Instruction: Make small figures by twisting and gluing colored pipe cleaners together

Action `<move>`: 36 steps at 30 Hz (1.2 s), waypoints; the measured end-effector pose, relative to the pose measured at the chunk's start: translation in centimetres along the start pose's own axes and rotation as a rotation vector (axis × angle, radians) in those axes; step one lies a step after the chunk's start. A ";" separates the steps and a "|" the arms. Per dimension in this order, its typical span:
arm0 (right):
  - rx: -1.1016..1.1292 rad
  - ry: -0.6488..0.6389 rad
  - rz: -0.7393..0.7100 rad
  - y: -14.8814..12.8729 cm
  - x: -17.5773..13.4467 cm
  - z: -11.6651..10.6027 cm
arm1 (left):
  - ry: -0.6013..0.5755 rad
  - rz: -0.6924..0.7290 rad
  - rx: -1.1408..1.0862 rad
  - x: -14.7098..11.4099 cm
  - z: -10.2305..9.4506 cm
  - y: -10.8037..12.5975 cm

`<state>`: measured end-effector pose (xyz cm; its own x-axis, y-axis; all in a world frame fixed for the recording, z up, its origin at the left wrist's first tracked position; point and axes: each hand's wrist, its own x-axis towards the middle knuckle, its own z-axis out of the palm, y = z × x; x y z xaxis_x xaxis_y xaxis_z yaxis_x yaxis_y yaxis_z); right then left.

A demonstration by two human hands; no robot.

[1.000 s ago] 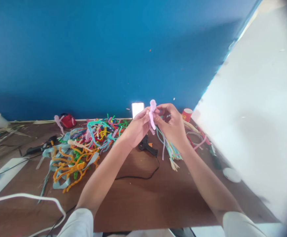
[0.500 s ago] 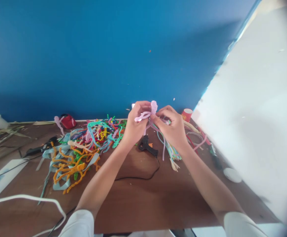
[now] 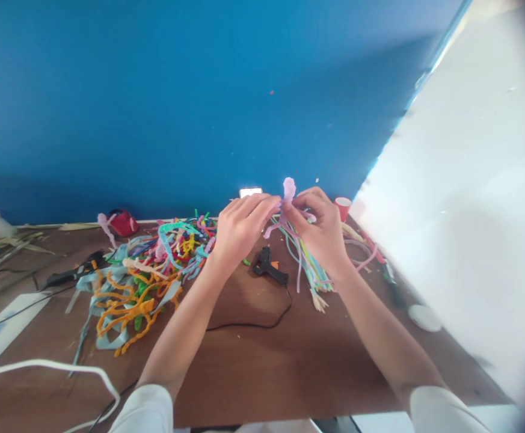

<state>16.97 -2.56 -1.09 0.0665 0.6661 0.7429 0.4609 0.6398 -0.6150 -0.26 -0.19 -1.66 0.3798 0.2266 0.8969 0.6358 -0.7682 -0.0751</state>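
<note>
A lilac pipe cleaner piece [image 3: 289, 189] with a fuzzy rounded top is raised above the table, its bent strands hanging below. My right hand [image 3: 320, 227] pinches it from the right, thumb against fingers. From the left, my left hand [image 3: 244, 227] has its fingertips closed on the same piece; the back of the hand hides part of the grip. On the table under my hands lies a black glue gun [image 3: 269, 267]. Beside it, partly behind my right hand, is a bundle of pale pipe cleaners [image 3: 313, 272].
A tangled heap of coloured pipe cleaners [image 3: 142, 307] covers the table's left side. Along the back are a lit phone [image 3: 250, 192], a red cup [image 3: 343, 210] and a red pouch [image 3: 124, 223]. A white cable [image 3: 46, 363] and a round white disc [image 3: 425, 319] lie nearer.
My left hand has turned over and shifted left, uncovering the phone. The lilac piece has moved slightly up and right; its looped strand no longer sticks out to the left.
</note>
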 end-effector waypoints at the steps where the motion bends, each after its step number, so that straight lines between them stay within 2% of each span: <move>1: 0.010 -0.003 0.001 -0.1 0.0 0.0 | 0.013 -0.004 -0.006 0.0 0.1 0.0; 4: 0.063 -0.049 0.056 -0.3 -0.1 0.0 | 0.024 -0.008 -0.030 0.0 0.2 0.0; 8: 0.243 -0.222 0.182 -0.7 0.0 -0.3 | 0.039 0.016 -0.075 -0.1 0.4 -0.2; 11: 0.328 -0.298 0.187 -0.8 0.2 -0.7 | 0.059 0.037 -0.103 -0.2 0.4 -0.3; 16: 0.280 -0.380 0.151 -0.8 0.7 -1.5 | 0.078 0.028 -0.115 0.0 0.1 -0.5; 25: 0.155 -0.440 0.089 0.2 1.1 -2.0 | 0.032 -0.001 -0.081 0.2 0.2 -0.6; 29: 0.028 -0.368 -0.014 0.4 0.9 -1.7 | -0.022 -0.168 -0.210 0.6 0.1 0.2; 32: -0.145 -0.308 -0.239 0.8 0.7 -1.5 | -0.070 -0.360 -0.422 0.9 0.0 0.7; 34: -0.272 -0.303 -0.408 1.2 0.6 -1.4 | -0.112 -0.508 -0.623 1.0 0.0 0.7; 36: -0.402 -0.308 -0.516 1.6 0.4 -1.3 | -0.191 -0.671 -0.862 1.0 0.1 0.4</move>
<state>18.89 -1.77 -1.41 -0.4726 0.4324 0.7679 0.6601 0.7510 -0.0167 0.44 -0.24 -0.87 0.2781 0.7844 0.5544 0.0992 -0.5976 0.7957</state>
